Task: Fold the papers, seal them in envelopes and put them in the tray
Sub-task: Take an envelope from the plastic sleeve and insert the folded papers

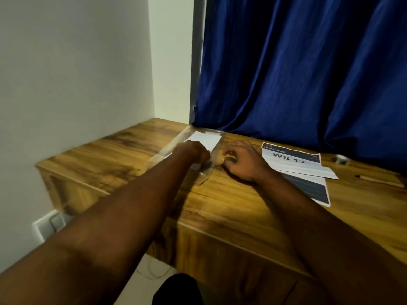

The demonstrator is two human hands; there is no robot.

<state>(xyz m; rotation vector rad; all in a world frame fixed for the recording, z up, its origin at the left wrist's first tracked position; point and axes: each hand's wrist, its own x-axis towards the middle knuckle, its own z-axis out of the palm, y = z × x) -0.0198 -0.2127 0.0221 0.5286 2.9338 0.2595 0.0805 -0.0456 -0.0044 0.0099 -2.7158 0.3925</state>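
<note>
Your left hand (194, 153) is over the clear plastic tray (168, 148) at the wooden desk's (222, 208) back-left corner. Its fingers curl down onto the white envelopes (209, 139) inside; can't tell if it grips. Your right hand (241, 160) rests just beside the tray, fingers curled; hold unclear.

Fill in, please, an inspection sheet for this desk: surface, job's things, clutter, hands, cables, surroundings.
Surface: wooden desk, glossy, with dark grain streaks.
Job's things: clear tray at the far corner, white envelopes lying in it; printed papers marked WS 17 lie flat to its right.
Clutter: pencil and a small blurred object near the right edge.
Hands: left hand over the tray, grip hidden; right hand on the desk beside the tray, fingers curled, nothing seen in them.
Cables: thin wire on the floor under the desk.
Surroundings: blue curtain behind, white wall left, wall socket.
</note>
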